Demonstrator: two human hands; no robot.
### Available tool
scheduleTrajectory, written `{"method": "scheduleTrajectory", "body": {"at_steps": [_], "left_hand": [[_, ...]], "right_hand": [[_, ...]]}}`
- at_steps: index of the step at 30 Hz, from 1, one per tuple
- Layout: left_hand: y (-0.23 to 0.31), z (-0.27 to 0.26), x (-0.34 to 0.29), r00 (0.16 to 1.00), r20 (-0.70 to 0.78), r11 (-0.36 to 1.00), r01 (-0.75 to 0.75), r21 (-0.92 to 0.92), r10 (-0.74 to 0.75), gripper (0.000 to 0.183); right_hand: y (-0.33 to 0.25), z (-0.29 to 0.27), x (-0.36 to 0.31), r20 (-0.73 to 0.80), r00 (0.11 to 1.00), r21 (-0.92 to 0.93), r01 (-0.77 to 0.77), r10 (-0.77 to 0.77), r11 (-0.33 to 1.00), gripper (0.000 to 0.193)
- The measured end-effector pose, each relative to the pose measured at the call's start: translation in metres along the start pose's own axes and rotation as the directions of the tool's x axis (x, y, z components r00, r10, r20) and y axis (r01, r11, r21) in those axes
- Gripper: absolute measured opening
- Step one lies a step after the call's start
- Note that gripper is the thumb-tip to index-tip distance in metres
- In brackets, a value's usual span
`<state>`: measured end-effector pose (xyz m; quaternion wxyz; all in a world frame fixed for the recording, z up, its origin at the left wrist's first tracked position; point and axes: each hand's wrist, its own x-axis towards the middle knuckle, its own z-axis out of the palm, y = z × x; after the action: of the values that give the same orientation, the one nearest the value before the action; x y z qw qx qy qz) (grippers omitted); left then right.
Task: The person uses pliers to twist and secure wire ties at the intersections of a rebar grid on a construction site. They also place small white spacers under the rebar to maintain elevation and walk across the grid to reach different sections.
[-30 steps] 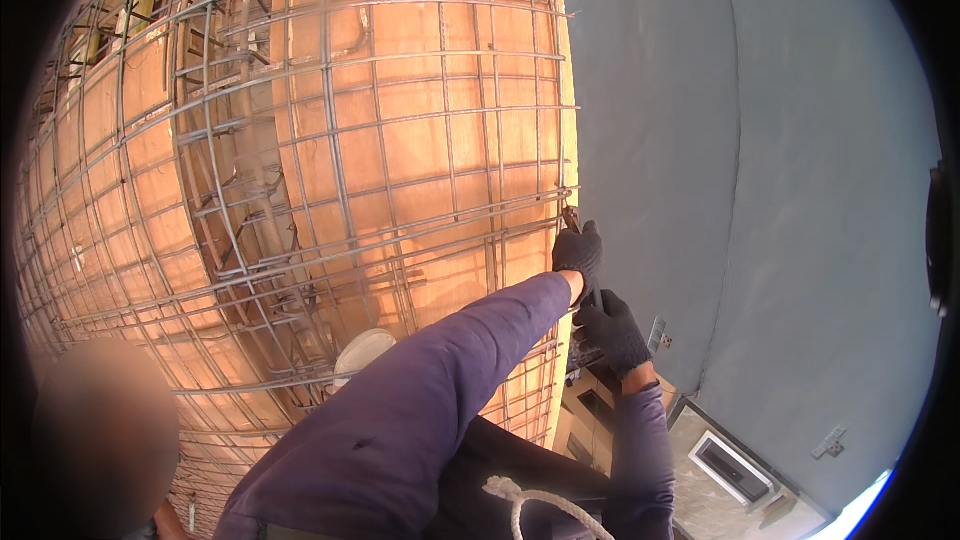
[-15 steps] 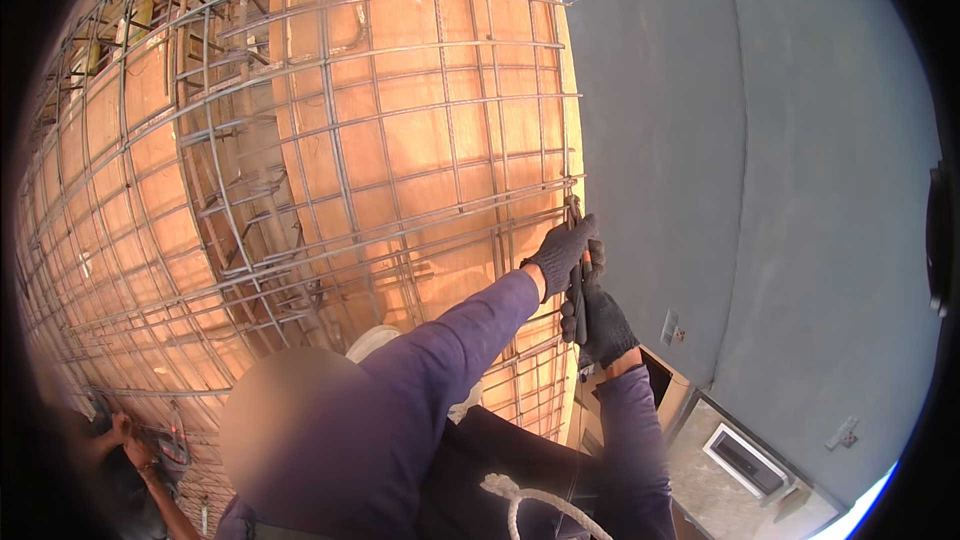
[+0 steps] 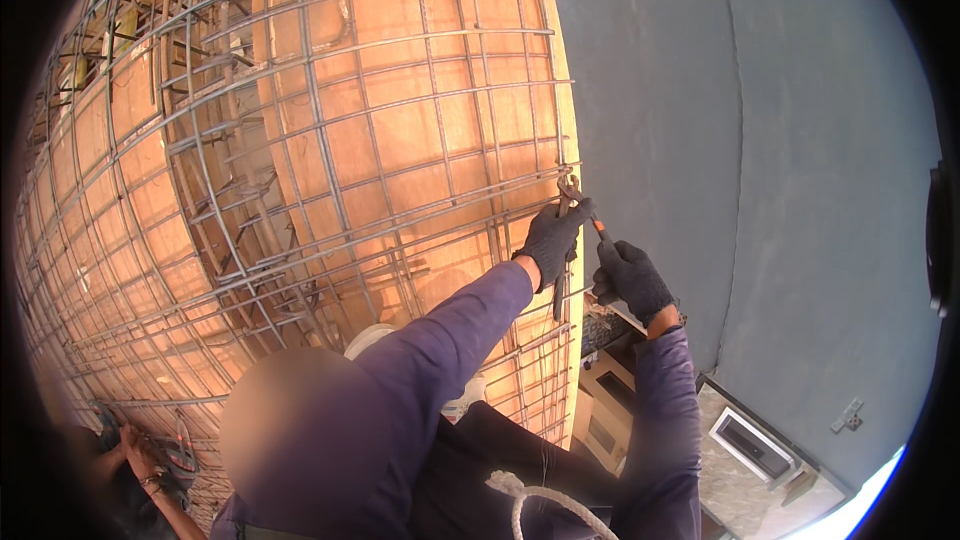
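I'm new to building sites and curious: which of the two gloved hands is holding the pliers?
The right hand, nearer the grey wall, grips the pliers by the handles. The left hand rests on the rebar mesh instead.

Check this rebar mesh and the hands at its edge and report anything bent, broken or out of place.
Nothing stands out. The rebar mesh looks regular over the plywood formwork. Left hand grips its right edge; right hand holds pliers at a bar crossing.

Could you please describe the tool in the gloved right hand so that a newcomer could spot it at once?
Find the steel mesh over the orange boards and follow it to its right edge beside the grey wall. There the right hand holds a pincer tool against the mesh, next to the left hand. Its orange handle sets it apart from the grey bars.
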<state>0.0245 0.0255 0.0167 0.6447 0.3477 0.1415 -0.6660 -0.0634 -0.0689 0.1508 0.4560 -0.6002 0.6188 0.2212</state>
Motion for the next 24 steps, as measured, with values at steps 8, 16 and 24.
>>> {"method": "scheduleTrajectory", "body": {"at_steps": [8,16,24], "left_hand": [[-0.024,0.019,0.012,0.998,-0.057,0.986,0.007,-0.164,-0.017,0.039],[-0.033,0.029,0.017,0.999,-0.032,0.955,-0.015,-0.297,0.005,0.035],[-0.038,0.03,0.016,1.0,-0.011,0.939,0.019,-0.343,-0.024,0.034]], "right_hand": [[0.014,-0.01,0.005,0.009,0.997,-0.106,0.075,-0.074,0.992,0.034],[0.022,-0.012,0.009,0.022,0.992,-0.171,0.128,-0.126,0.977,0.032],[0.025,-0.012,0.003,0.009,0.991,-0.182,0.135,-0.135,0.974,0.032]]}}
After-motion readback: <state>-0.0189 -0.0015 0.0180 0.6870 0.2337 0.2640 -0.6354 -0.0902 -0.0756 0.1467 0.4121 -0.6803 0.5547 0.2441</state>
